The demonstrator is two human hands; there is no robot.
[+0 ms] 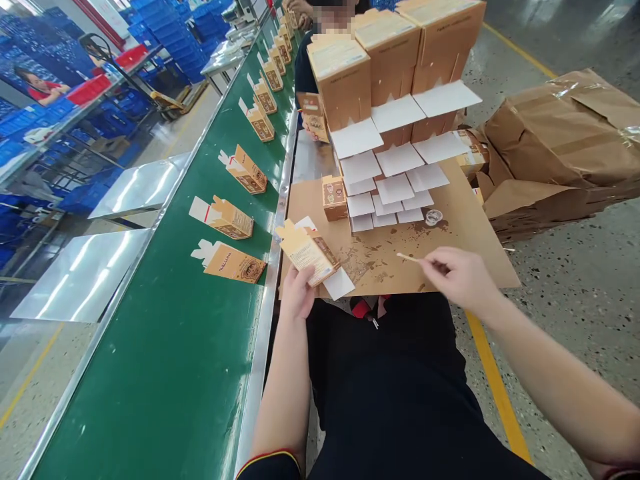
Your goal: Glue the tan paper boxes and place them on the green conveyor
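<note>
My left hand (299, 292) grips a printed tan carton (313, 252) by its lower side, tilted over the cardboard-covered table edge. White flaps stick out at both ends of that carton. Between the fingertips of my right hand (463, 277) is a thin pale stick (407, 257), pointing left over the brown-stained cardboard sheet (480, 250). Ahead of both hands rises a stack of cartons (345, 83) with white flaps jutting toward me. One small carton (334, 198) stands at the stack's left side. A small clear round piece (433, 217) lies near the stack's base.
To my left runs a green conveyor belt (190, 347) with a metal rim, carrying a line of cartons (235, 261) with raised flaps. A co-worker (306, 73) sits behind the stack, a hand on another carton. A large brown paper-wrapped bundle (560, 140) rests on the floor at right.
</note>
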